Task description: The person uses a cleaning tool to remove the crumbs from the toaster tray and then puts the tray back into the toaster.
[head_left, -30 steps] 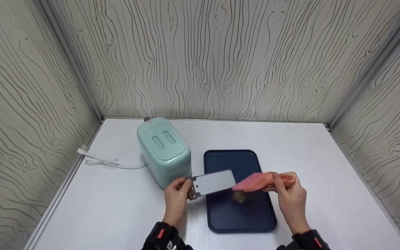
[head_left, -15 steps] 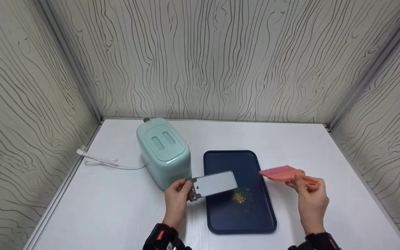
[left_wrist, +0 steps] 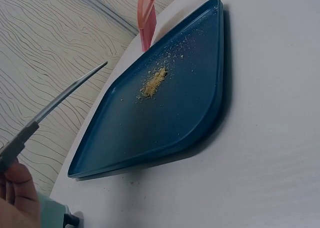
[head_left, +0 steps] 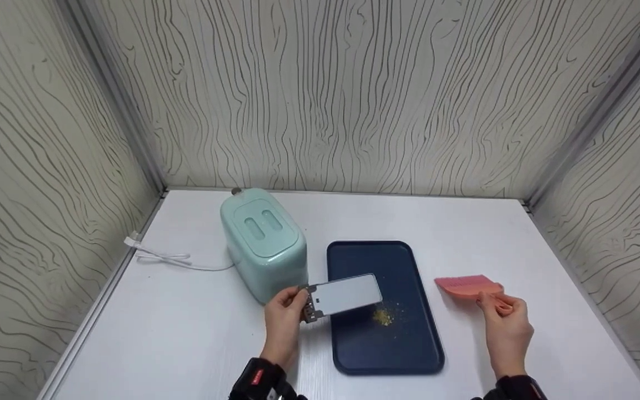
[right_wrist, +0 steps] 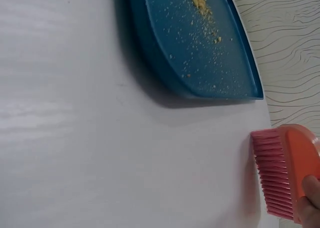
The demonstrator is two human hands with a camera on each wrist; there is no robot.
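Observation:
My left hand (head_left: 282,322) pinches the grey end of a flat metal crumb tray (head_left: 348,293). In the left wrist view the crumb tray (left_wrist: 75,85) appears edge-on, tilted above a dark blue serving tray (head_left: 384,353). A small heap of yellowish crumbs (head_left: 382,317) lies on the blue tray, with finer crumbs scattered around it. To the right of that tray, my right hand (head_left: 510,333) grips the handle of an orange brush (head_left: 470,288) with pink bristles. Its bristles (right_wrist: 274,170) show in the right wrist view, apart from the blue tray.
A mint-green toaster (head_left: 264,244) stands left of the blue tray, close behind my left hand. Its white cord (head_left: 186,264) runs to the table's left edge. Wood-patterned panels (head_left: 320,100) enclose the white table (head_left: 198,333) at the back and sides.
My right hand has drawn the brush rightward, away from the crumb tray and off the blue tray, to over the table. The left hand has barely moved. The crumb heap is now uncovered.

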